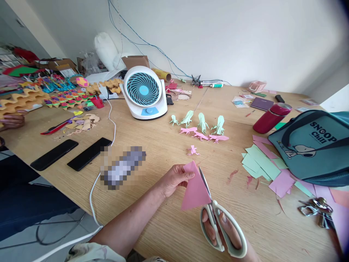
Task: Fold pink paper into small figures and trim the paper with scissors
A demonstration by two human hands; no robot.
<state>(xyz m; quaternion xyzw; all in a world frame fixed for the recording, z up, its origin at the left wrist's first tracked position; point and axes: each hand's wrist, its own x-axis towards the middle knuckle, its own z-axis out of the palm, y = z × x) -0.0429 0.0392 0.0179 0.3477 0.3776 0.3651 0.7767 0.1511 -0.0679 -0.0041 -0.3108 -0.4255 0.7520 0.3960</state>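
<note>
Your right hand (229, 231), lowest in view at about 5 o'clock from the paper, has its fingers and thumb through the pale grey plastic loops of the steel-bladed scissors (215, 208), curled round them with the loops spread somewhat apart. Your left hand (176, 180) pinches the flat pink paper piece (195, 191) near its narrow end, thumb on top, the other fingers partly hidden behind.

That wedge-shaped piece is held over the light wooden worktop (163, 153). Its narrow end points to about 12 o'clock and its wide end to 6, the long axis running almost straight away from you, leaning slightly towards 11. The scissors' tips point to 11, one blade lying along the right-hand sloping edge; how far the blades part is unclear.

You appear to be trimming that edge, which calls for a steady pinch and fingertips clear of the blades. Towards 12 stand pale green and pink folded-paper figures (201, 123); loose green and pink paper sheets (255, 162) lie between 2 and 3.
</note>
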